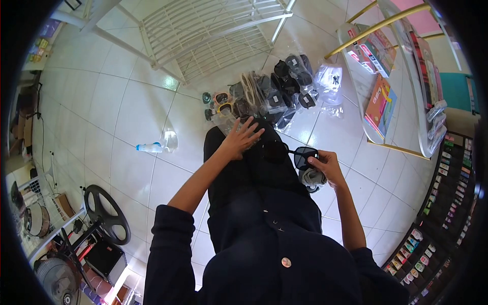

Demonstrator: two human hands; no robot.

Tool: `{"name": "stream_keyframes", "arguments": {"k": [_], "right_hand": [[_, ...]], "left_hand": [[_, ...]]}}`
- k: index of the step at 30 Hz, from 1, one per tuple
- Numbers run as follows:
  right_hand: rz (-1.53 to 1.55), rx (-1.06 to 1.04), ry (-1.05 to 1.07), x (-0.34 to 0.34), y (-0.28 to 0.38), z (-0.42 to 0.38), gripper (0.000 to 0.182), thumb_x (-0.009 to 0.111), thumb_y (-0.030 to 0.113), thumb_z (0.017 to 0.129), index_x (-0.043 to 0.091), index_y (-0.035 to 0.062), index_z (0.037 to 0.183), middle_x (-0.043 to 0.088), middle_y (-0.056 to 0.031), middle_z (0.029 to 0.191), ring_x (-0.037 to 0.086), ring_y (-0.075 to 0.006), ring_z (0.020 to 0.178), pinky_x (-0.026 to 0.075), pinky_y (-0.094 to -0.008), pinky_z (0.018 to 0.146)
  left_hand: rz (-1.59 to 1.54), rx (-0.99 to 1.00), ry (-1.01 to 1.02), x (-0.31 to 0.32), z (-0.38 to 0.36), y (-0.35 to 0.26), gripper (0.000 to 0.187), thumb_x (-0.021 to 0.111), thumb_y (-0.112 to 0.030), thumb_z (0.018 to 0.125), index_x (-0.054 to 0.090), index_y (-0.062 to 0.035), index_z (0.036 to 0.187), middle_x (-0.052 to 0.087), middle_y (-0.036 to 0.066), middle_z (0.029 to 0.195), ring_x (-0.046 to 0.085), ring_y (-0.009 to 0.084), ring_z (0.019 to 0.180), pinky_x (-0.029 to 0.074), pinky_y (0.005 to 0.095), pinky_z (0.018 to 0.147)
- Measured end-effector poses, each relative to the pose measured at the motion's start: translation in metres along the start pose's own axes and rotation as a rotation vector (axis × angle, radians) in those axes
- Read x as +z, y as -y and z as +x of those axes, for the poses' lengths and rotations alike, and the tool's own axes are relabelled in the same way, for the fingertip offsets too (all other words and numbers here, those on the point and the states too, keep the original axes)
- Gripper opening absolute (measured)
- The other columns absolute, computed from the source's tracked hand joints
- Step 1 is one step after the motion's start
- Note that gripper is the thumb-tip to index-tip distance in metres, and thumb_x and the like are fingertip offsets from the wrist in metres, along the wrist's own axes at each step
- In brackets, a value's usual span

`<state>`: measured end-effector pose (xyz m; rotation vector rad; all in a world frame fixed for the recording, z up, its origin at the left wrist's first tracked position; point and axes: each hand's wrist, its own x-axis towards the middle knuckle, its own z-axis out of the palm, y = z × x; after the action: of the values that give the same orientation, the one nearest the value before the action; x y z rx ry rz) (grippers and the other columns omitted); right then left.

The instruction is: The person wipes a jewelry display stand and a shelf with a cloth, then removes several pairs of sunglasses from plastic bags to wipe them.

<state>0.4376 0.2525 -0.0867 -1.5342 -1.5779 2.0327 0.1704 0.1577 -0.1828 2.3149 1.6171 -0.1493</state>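
My right hand pinches one lens of a pair of dark sunglasses, held over my lap with the other lens against my dark trousers. My left hand has its fingers spread above my knee and holds nothing. Just past my knees, many sunglasses in clear plastic sleeves lie in a row on the tiled floor, among them an orange-framed pair and a yellow-framed pair. A white cap in plastic lies at the right end of the row.
A white metal rack stands ahead. To the right is a gold-framed shelf with books; a dark display of small items stands beyond. A bottle lies on the floor at left, near a black wheel and a fan.
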Motion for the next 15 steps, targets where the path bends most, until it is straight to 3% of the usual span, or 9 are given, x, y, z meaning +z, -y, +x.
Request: {"name": "stream_keyframes", "arguments": {"k": [1, 3, 10, 13, 15], "right_hand": [[0.018, 0.022, -0.013, 0.001, -0.001, -0.001, 0.018, 0.066, 0.017, 0.075, 0.061, 0.0, 0.073, 0.052, 0.0029, 0.059, 0.044, -0.0027, 0.053, 0.035, -0.0192, 0.048], [0.011, 0.062, -0.03, 0.002, 0.0, -0.003, 0.019, 0.065, 0.019, 0.075, 0.062, 0.001, 0.072, 0.051, 0.0037, 0.057, 0.04, -0.0019, 0.05, 0.03, -0.0184, 0.045], [0.025, 0.057, -0.029, 0.006, -0.003, 0.002, 0.019, 0.066, 0.02, 0.075, 0.062, 0.0015, 0.072, 0.05, 0.0044, 0.055, 0.038, -0.0016, 0.049, 0.027, -0.0182, 0.044], [0.024, 0.073, -0.046, 0.007, -0.003, 0.002, 0.019, 0.066, 0.02, 0.075, 0.062, 0.0013, 0.072, 0.05, 0.0042, 0.056, 0.038, -0.0017, 0.049, 0.027, -0.0182, 0.044], [0.022, 0.077, -0.062, 0.009, -0.003, 0.002, 0.019, 0.066, 0.019, 0.075, 0.062, 0.0017, 0.072, 0.049, 0.0047, 0.055, 0.038, -0.0014, 0.048, 0.027, -0.0181, 0.044]], "left_hand": [[0.001, 0.005, -0.003, 0.003, 0.007, 0.006, 0.103, 0.075, -0.024, 0.048, 0.02, -0.0169, 0.134, 0.033, 0.007, 0.13, 0.024, 0.0256, 0.125, 0.017, 0.0533, 0.1], [0.005, 0.065, 0.198, 0.005, 0.017, 0.014, 0.108, 0.077, -0.029, 0.043, 0.019, -0.0179, 0.134, 0.034, 0.009, 0.13, 0.024, 0.0242, 0.126, 0.017, 0.0523, 0.101], [-0.152, 0.144, 0.161, -0.009, 0.007, 0.051, 0.111, 0.076, -0.035, 0.041, 0.018, -0.0185, 0.134, 0.032, 0.007, 0.132, 0.021, 0.0251, 0.127, 0.016, 0.0502, 0.102], [-0.05, 0.178, 0.186, 0.0, 0.007, 0.064, 0.114, 0.078, -0.035, 0.04, 0.017, -0.0184, 0.134, 0.031, 0.008, 0.133, 0.02, 0.0247, 0.128, 0.016, 0.0494, 0.102], [0.296, 0.204, 0.295, 0.001, 0.009, 0.068, 0.114, 0.079, -0.033, 0.039, 0.017, -0.0179, 0.134, 0.033, 0.008, 0.131, 0.02, 0.0235, 0.128, 0.017, 0.0485, 0.103]]}}
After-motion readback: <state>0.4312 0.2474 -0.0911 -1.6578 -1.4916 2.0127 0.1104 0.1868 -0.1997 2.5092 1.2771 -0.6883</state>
